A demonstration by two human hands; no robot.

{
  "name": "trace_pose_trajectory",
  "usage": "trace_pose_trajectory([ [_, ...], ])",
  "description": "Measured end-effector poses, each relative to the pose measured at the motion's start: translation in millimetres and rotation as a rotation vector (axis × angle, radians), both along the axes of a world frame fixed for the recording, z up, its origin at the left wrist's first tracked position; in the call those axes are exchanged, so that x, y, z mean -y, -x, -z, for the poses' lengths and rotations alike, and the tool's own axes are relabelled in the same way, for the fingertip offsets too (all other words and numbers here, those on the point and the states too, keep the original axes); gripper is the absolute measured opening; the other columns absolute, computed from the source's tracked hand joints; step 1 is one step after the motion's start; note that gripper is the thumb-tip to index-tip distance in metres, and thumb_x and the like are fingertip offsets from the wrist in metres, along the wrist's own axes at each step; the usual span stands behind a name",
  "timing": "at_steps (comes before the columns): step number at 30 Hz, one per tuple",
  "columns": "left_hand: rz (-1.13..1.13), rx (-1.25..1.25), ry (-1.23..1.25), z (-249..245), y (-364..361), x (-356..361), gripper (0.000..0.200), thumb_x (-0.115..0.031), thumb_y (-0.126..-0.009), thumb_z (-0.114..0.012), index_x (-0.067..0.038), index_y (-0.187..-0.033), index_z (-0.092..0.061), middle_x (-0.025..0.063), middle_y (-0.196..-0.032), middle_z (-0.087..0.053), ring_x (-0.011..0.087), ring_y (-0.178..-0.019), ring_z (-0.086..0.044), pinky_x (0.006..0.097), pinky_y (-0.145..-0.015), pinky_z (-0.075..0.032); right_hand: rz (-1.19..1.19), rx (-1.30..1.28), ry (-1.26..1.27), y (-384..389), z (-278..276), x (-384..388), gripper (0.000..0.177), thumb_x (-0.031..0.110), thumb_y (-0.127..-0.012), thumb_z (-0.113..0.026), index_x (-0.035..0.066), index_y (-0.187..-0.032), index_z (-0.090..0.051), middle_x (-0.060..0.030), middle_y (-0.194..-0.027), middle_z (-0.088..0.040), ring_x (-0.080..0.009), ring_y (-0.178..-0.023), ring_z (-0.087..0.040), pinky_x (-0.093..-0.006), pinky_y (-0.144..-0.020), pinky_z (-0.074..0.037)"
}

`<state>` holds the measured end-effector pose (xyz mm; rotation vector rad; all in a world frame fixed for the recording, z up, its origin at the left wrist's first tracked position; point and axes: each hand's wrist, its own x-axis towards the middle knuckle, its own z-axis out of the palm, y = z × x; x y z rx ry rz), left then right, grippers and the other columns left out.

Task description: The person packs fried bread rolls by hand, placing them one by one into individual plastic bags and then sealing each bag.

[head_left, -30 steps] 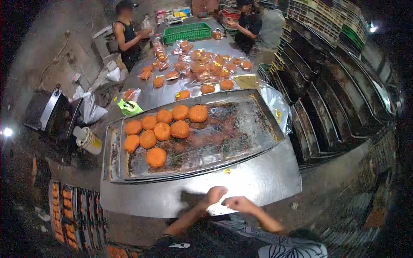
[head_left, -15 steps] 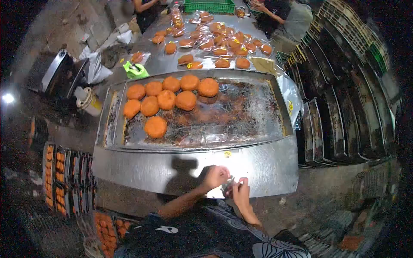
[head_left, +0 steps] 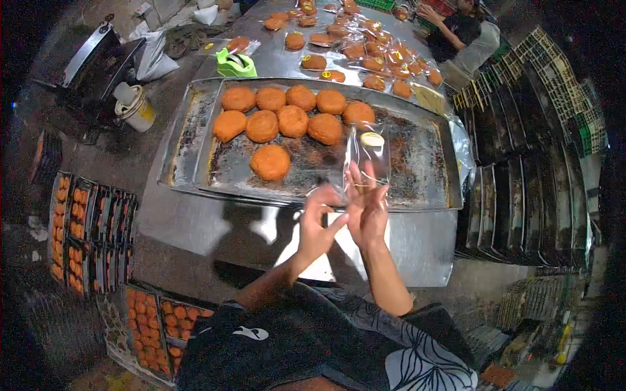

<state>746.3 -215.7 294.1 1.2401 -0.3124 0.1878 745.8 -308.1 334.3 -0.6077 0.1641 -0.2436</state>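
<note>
A clear plastic bag (head_left: 370, 156) with a yellow-and-white label stands up over the tray's right half. My right hand (head_left: 369, 215) holds it by the lower part, palm turned up and fingers partly extended. To its left, my left hand (head_left: 317, 228) is raised over the tray's front edge, thumb and fingers apart, with blurred fingertips and nothing visible in it. Round orange-brown buns (head_left: 261, 126) lie in two rows on the left and middle of the dark metal tray (head_left: 417, 163). A single bun (head_left: 270, 162) sits in front of them.
Bagged buns (head_left: 375, 63) cover the metal table (head_left: 261, 65) beyond the tray. A green tape dispenser (head_left: 236, 63) is behind its left corner. Racks of trays (head_left: 521, 202) stand right, bun-filled trays (head_left: 145, 326) lower left, a bucket (head_left: 139, 111) left. Another person (head_left: 462, 32) is at far right.
Both hands have risen from the table's front edge toward the tray and separated somewhat. The bag now extends above my right hand. The view has shifted, with the tray appearing farther right.
</note>
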Motion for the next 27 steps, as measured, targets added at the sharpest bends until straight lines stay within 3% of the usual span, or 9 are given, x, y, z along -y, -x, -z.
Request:
trace_pose_trajectory([
  [2, 0.041, -0.665, 0.703, -4.5, -22.9, -32.7, 0.038, -0.013, -0.074, -0.060, -0.008, -0.108, -0.044, 0.0094, -0.100, -0.051, 0.0164, -0.072, -0.055, 0.0276, -0.068, -0.045, -0.315, 0.251, -0.148, -11.7, 3.4, -38.1, 0.053, 0.039, -0.086, -0.039, 0.004, -0.125, -0.032, -0.0174, -0.122, -0.040, -0.0234, -0.106, -0.045, -0.0348, -0.093, -0.034],
  [4, 0.981, -0.807, 1.089, 88.6, -73.5, -106.4, 0.033, -0.016, -0.077, -0.058, -0.008, -0.105, -0.045, 0.0086, -0.095, -0.053, 0.0156, -0.074, -0.056, 0.0287, -0.069, -0.047, -0.691, -0.203, -0.120, -10.9, 39.9, -68.8, 0.047, 0.035, -0.088, -0.038, 0.007, -0.126, -0.032, -0.0182, -0.117, -0.045, -0.0244, -0.101, -0.049, -0.0355, -0.089, -0.038],
  [5, 0.632, -0.777, 0.811, 78.5, -76.2, -139.6, 0.032, -0.016, -0.078, -0.057, -0.009, -0.106, -0.044, 0.0073, -0.093, -0.053, 0.0157, -0.076, -0.056, 0.0303, -0.069, -0.048, -0.665, -0.245, 0.123, -19.7, 49.3, -83.5, 0.045, 0.030, -0.088, -0.041, 0.005, -0.125, -0.033, -0.0177, -0.113, -0.049, -0.0255, -0.099, -0.051, -0.0355, -0.089, -0.038],
  [7, 0.060, -0.687, 0.603, 35.3, -79.5, -177.7, 0.031, -0.015, -0.079, -0.055, -0.010, -0.106, -0.043, 0.0049, -0.088, -0.054, 0.0163, -0.076, -0.056, 0.0353, -0.070, -0.049, -0.310, 0.207, 1.587, -63.1, 44.9, -89.8, 0.058, 0.031, -0.082, -0.050, 0.001, -0.126, -0.028, -0.0282, -0.118, -0.039, -0.0388, -0.110, -0.040, -0.0430, -0.094, -0.031],
  [10, -0.225, -0.659, 0.693, 3.1, -93.6, -200.5, 0.032, -0.014, -0.077, -0.054, -0.009, -0.106, -0.041, 0.0045, -0.089, -0.054, 0.0191, -0.078, -0.055, 0.0440, -0.074, -0.048, -0.375, -0.033, 2.387, -128.9, 97.4, -96.7, 0.070, 0.035, -0.074, -0.057, 0.004, -0.127, -0.024, -0.0312, -0.122, -0.030, -0.0475, -0.105, -0.036, -0.0490, -0.086, -0.035],
  [14, -0.345, -0.584, 0.858, -6.3, -105.4, -215.7, 0.038, -0.010, -0.074, -0.051, -0.006, -0.109, -0.036, 0.0093, -0.100, -0.048, 0.0272, -0.092, -0.051, 0.0568, -0.080, -0.042, -0.201, 0.027, 1.787, -118.5, 78.2, -88.9, 0.061, 0.032, -0.072, -0.059, 0.004, -0.121, -0.038, -0.0242, -0.114, -0.042, -0.0378, -0.101, -0.042, -0.0448, -0.082, -0.038],
  [18, -0.280, -0.512, 0.850, -5.3, -101.2, -168.7, 0.051, -0.013, -0.074, -0.046, -0.005, -0.121, -0.026, 0.0142, -0.113, -0.039, 0.0314, -0.102, -0.046, 0.0552, -0.087, -0.038, 0.212, 0.471, 1.895, -61.1, 2.5, -100.9, 0.076, 0.021, -0.058, -0.071, 0.003, -0.123, -0.037, -0.0130, -0.103, -0.053, -0.0310, -0.088, -0.047, -0.0362, -0.086, -0.035],
  [26, 0.334, -0.522, 0.600, -0.4, -49.6, -50.3, 0.056, -0.025, -0.078, -0.047, -0.002, -0.125, -0.027, 0.0187, -0.120, -0.039, 0.0293, -0.103, -0.046, 0.0400, -0.085, -0.041, 0.347, -0.148, 1.701, -11.1, -13.3, -65.4, 0.088, 0.021, -0.061, -0.072, -0.005, -0.128, -0.021, -0.0201, -0.093, -0.057, -0.0313, -0.075, -0.058, -0.0362, -0.068, -0.047],
  [27, 0.645, -0.414, 0.947, 24.9, -53.0, -46.7, 0.051, -0.027, -0.079, -0.048, -0.002, -0.120, -0.033, 0.0175, -0.116, -0.042, 0.0262, -0.096, -0.049, 0.0375, -0.082, -0.042, 0.371, -0.097, 1.612, -13.7, -10.0, -60.3, 0.088, 0.020, -0.061, -0.072, -0.006, -0.128, -0.020, -0.0203, -0.094, -0.057, -0.0309, -0.076, -0.058, -0.0362, -0.070, -0.047],
])
